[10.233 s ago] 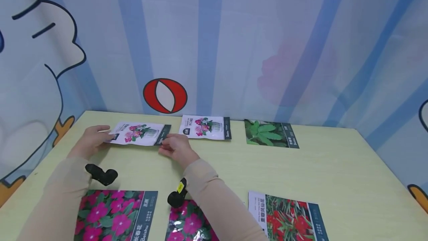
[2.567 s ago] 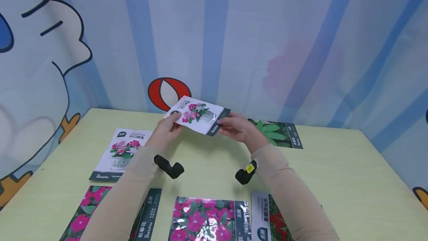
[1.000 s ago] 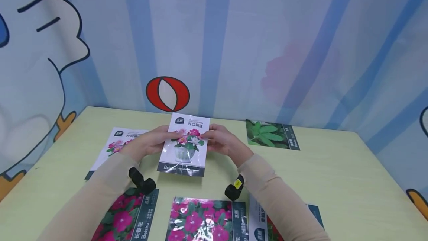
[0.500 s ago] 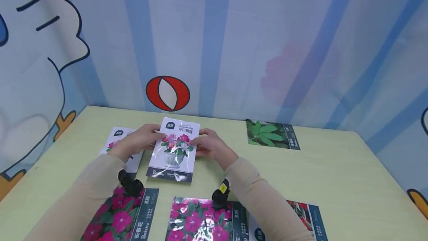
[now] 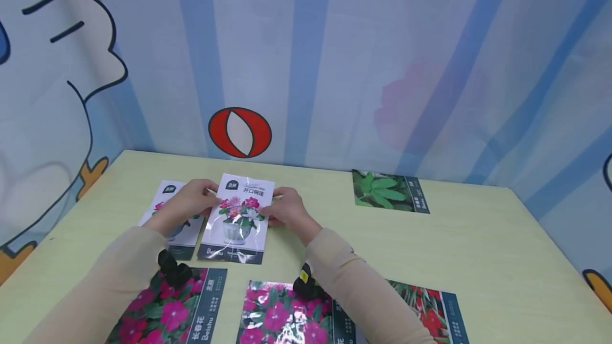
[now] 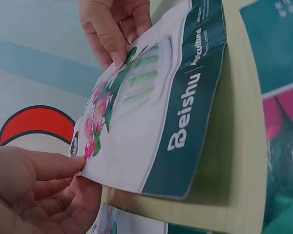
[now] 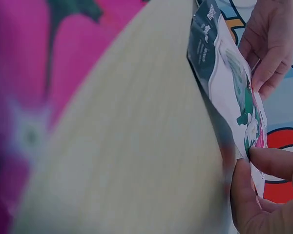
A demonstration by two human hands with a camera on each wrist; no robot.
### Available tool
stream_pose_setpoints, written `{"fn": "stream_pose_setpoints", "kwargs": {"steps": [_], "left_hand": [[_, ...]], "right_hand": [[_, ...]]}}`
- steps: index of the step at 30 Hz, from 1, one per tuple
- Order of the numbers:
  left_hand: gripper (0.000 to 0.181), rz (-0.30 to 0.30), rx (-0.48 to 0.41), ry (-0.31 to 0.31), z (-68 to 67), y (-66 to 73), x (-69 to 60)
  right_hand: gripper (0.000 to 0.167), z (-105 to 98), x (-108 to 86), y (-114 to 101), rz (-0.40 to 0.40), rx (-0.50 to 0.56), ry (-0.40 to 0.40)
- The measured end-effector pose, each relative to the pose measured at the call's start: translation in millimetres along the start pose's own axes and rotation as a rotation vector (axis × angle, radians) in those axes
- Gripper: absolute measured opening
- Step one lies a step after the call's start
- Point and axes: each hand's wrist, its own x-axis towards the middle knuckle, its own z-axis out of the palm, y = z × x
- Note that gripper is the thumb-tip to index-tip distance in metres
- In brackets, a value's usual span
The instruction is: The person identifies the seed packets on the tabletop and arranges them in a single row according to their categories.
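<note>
Pointing lengthwise toward the backdrop (image 5: 354,46), held white packet (image 5: 236,220), dark band (image 5: 230,255) nearest.

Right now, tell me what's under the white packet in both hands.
Beneath the white packet, shadowed tabletop shows along its near edge; what lies under its middle is covered.

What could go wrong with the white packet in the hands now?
The held white packet is close beside the other white packet, so lowering it might overlap or nudge that one. The left hand and right hand pinch only its sides and its edge looks bowed, so it may crease or slip. The right black wrist camera appears over the middle pink-flowered packet and could brush it.
</note>
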Motion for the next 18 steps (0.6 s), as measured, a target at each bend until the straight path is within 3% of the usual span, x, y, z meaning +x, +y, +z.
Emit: {"fn": "stream_pose_setpoints", "kwargs": {"steps": [9,18], "left_hand": [[0.040,0.006,0.120,0.024,-3.0,-5.9,-1.2],[0.041,0.005,0.134,0.027,-2.5,-7.4,-4.6]], "right_hand": [[0.051,8.2,-0.8,0.8,-0.026,-0.039,0.017],[0.059,9.0,-0.2,-1.3,-0.043,-0.113,0.030]]}}
